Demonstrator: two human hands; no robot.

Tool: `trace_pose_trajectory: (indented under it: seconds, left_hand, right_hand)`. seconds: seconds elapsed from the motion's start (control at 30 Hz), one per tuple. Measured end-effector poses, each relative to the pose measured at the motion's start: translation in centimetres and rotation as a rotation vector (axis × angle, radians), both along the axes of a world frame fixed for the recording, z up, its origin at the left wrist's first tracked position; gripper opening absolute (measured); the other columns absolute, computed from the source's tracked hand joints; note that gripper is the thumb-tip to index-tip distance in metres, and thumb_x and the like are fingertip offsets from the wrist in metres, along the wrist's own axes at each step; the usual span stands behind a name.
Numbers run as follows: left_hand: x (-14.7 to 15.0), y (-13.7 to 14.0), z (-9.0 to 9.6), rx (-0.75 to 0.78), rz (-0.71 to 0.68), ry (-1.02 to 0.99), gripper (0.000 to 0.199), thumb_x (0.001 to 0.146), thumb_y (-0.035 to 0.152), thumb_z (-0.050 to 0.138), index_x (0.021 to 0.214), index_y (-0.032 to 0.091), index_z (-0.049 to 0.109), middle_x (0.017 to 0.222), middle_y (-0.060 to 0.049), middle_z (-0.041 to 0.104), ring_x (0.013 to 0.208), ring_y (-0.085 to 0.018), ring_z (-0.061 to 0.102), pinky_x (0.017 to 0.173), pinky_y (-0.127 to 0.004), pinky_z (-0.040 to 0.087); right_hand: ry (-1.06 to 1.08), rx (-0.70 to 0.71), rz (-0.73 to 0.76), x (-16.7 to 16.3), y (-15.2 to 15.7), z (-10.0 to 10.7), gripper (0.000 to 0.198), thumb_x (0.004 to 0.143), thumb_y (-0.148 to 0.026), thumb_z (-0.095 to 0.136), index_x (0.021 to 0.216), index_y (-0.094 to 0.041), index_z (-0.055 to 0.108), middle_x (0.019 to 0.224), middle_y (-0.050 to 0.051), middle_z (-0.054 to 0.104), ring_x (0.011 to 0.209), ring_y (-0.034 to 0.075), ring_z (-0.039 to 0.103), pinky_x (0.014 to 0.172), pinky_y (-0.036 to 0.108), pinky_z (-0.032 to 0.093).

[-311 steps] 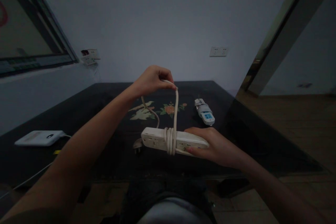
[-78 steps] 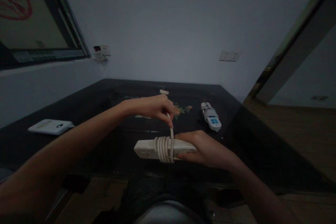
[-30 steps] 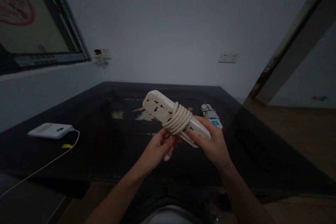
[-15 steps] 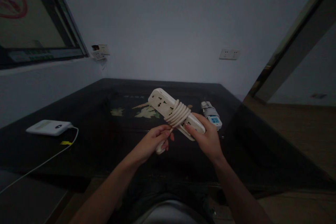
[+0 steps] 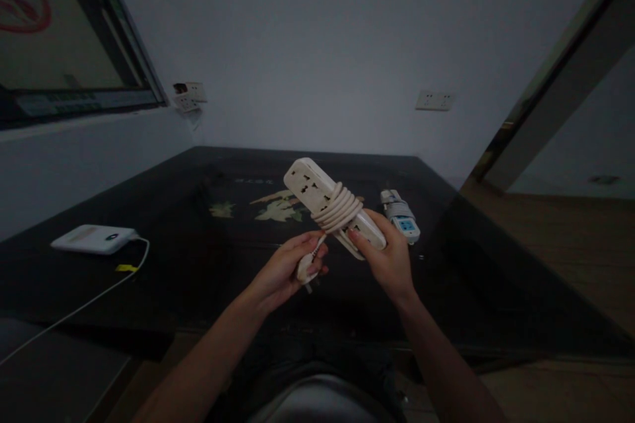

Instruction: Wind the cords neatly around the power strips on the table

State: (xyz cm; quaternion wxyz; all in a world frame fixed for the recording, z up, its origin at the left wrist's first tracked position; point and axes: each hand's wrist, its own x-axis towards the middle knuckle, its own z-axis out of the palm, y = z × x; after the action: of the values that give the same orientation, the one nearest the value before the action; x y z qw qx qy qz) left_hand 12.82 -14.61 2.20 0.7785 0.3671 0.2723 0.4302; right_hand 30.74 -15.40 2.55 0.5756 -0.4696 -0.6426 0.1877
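Note:
A white power strip (image 5: 308, 185) is held up at a slant above the dark table, its far end pointing up and left. Its white cord (image 5: 338, 207) is wound in several turns round the middle. My right hand (image 5: 389, 252) grips the near end, thumb on the socket face. Below the coils, my left hand (image 5: 292, 264) has its fingers closed about the cord's free end, with the plug (image 5: 305, 269) hanging against the fingers and its prongs pointing down.
On the black table (image 5: 198, 297), a second wrapped power strip (image 5: 399, 215) with a blue socket face lies to the right. At left lies a white power bank (image 5: 94, 238) with a cable, near a yellow tag (image 5: 126, 268). A wall socket (image 5: 434, 100) is at the back.
The power strip has risen slightly in both hands. My left fingers have shifted, so the plug and its cord neck show more fully.

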Motion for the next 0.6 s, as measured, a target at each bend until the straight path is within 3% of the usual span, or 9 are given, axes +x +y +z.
trace_pose_trajectory:
  seconds: [0.13,0.27,0.43,0.6]
  left_hand:
    - [0.3,-0.5,0.1,0.003,0.031,-0.006,0.024,0.076,0.019,0.069,0.098,0.012,0.062,0.077,-0.001,0.06,0.057,-0.007,0.053,0.068,-0.026,0.05]
    - [0.0,-1.0,-0.6,0.072,0.028,0.082,0.035,0.077,0.023,0.07,0.11,0.015,0.064,0.11,-0.01,0.064,0.087,-0.014,0.06,0.075,-0.023,0.045]
    - [-0.8,-1.5,-1.1,0.139,0.033,0.146,0.054,0.075,0.025,0.072,0.126,0.021,0.054,0.131,-0.011,0.056,0.113,-0.021,0.056,0.096,-0.03,0.039]
    - [-1.5,-2.2,-0.6,0.294,0.098,0.25,0.057,0.079,0.024,0.068,0.131,0.029,0.045,0.149,-0.01,0.034,0.116,-0.025,0.056,0.102,-0.039,0.039]
  right_hand:
    - [-0.065,0.047,-0.025,-0.1,0.1,-0.6,0.031,0.083,-0.033,0.06,0.109,-0.017,0.061,0.102,0.007,0.068,0.09,0.022,0.063,0.081,0.033,0.05]
    - [-0.136,0.069,-0.039,0.0,0.4,-1.7,0.032,0.084,-0.034,0.059,0.111,-0.017,0.06,0.108,0.009,0.067,0.097,0.023,0.062,0.085,0.034,0.049]
    - [-0.181,0.063,-0.068,0.2,1.0,-2.9,0.034,0.084,-0.035,0.058,0.112,-0.016,0.06,0.107,0.011,0.067,0.097,0.023,0.063,0.086,0.036,0.049]
    - [-0.177,0.027,-0.054,0.0,1.0,-3.2,0.033,0.084,-0.035,0.058,0.111,-0.016,0.061,0.104,0.01,0.068,0.093,0.023,0.064,0.083,0.035,0.05]
